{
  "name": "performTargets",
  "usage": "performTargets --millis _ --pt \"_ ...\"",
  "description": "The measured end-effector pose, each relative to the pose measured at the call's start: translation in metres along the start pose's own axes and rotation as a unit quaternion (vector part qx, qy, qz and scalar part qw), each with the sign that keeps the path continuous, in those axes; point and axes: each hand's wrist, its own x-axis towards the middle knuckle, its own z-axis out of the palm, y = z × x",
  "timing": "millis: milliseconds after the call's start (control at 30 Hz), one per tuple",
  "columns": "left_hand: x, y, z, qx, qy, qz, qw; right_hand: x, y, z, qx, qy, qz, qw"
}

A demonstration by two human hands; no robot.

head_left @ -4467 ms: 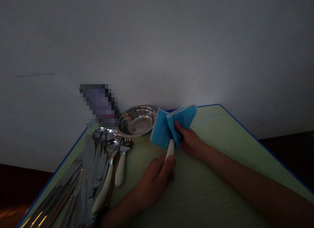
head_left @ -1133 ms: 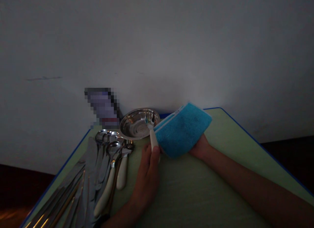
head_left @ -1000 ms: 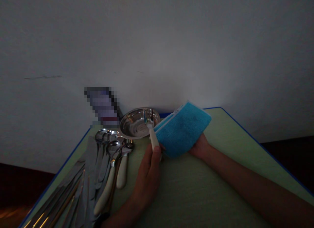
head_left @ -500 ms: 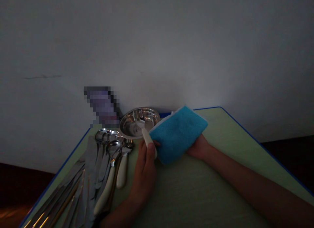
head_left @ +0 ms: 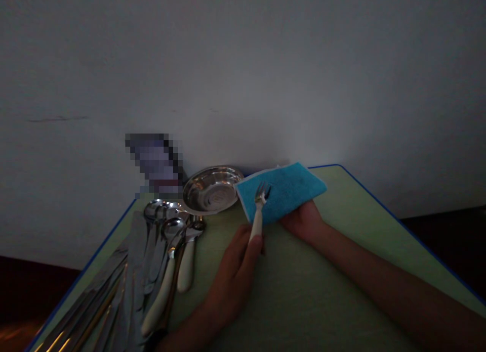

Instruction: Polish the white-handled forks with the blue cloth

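Note:
A fork (head_left: 258,218) with a white handle and metal tines is gripped in my left hand (head_left: 237,271), its tines pointing up and away from me. Behind the tines is a blue cloth (head_left: 288,190) with a pale edge; whether tines and cloth touch is unclear. My right hand (head_left: 306,221) supports the cloth from below and behind, its fingers mostly hidden by it. To the left of the cloth sits a shiny metal bowl (head_left: 212,192).
Left of my hands lie several spoons (head_left: 174,228) and several long knives (head_left: 91,301) on a pale green table (head_left: 304,301) with a blue edge. A blurred-out, screen-like object (head_left: 155,162) leans by the grey wall (head_left: 266,63).
My left hand has moved right, bringing the fork from over the bowl to in front of the cloth. The cloth has tilted flatter and shifted slightly right.

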Motion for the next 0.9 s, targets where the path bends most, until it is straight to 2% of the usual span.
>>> performTargets --millis 67,133,233,300,400,567,733,900 --pt "0.0008 -0.0010 0.0011 0.004 -0.009 0.003 1.000 -0.0018 0.0007 0.0014 0.000 -0.024 0.008 1.000" --pt "0.0022 -0.0024 0.0011 0.004 0.026 -0.001 1.000 -0.0034 0.0011 0.0028 0.004 -0.039 0.015 0.999" --pt "0.0043 -0.0051 0.0004 -0.007 0.076 -0.022 0.997 -0.0044 0.0010 0.0045 0.007 -0.018 0.021 1.000" --pt "0.0051 -0.0066 0.0003 -0.013 0.080 -0.031 0.996 -0.0046 0.0008 0.0056 0.003 -0.003 0.025 1.000" --pt "0.0061 -0.0083 0.0004 -0.024 0.080 -0.036 0.996 -0.0045 0.0007 0.0065 -0.004 -0.006 0.038 0.999" --pt "0.0092 -0.0069 -0.0015 -0.029 0.124 -0.039 0.991 -0.0038 0.0019 0.0047 -0.004 -0.032 0.042 0.999" --pt "0.0069 -0.0005 -0.0029 -0.007 0.049 -0.025 0.998 -0.0025 0.0028 0.0018 -0.009 -0.041 0.059 0.997" --pt "0.0037 0.0013 -0.0018 -0.010 -0.007 -0.045 0.999 0.0005 0.0038 0.0008 -0.038 -0.015 0.016 0.999"
